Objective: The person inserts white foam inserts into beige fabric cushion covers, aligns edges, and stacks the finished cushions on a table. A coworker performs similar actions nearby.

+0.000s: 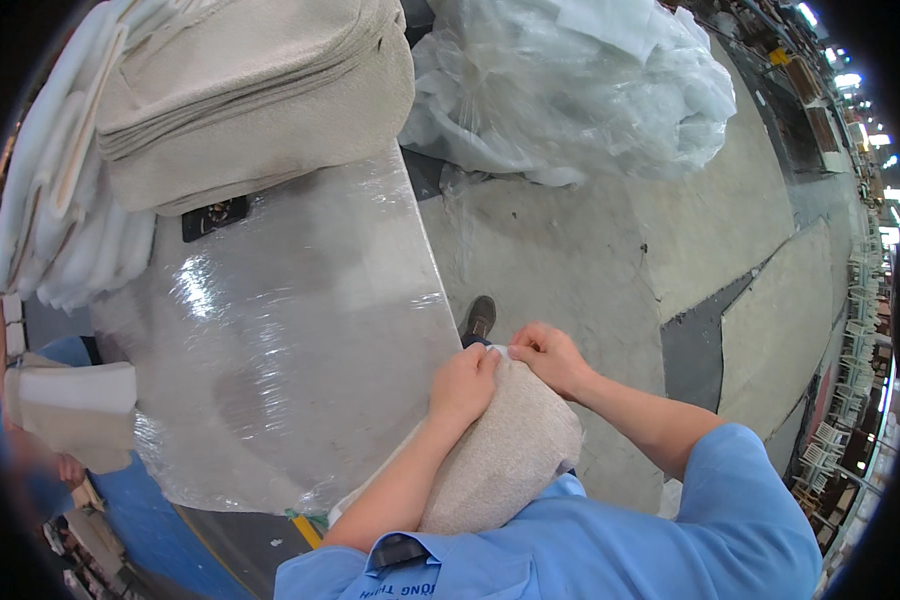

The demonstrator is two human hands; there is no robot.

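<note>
A beige woven fabric cover [510, 445], bulging like a cushion, rests against my body at the right edge of the table. At its far corner my left hand [462, 388] is closed, fingertips pinching the edge. Just to the right, my right hand [552, 358] pinches the same corner between thumb and fingers. A small bit of white material [501, 350] shows between the two hands. What lies inside the cover is mostly hidden.
The table [310, 340] wears shiny clear plastic film. On it are folded beige covers [260, 100], a black phone-like object [215, 218] and white padding sheets [60, 190]. A plastic-wrapped bundle [580, 90] lies beyond. At left a co-worker holds a beige-and-white piece [75, 410].
</note>
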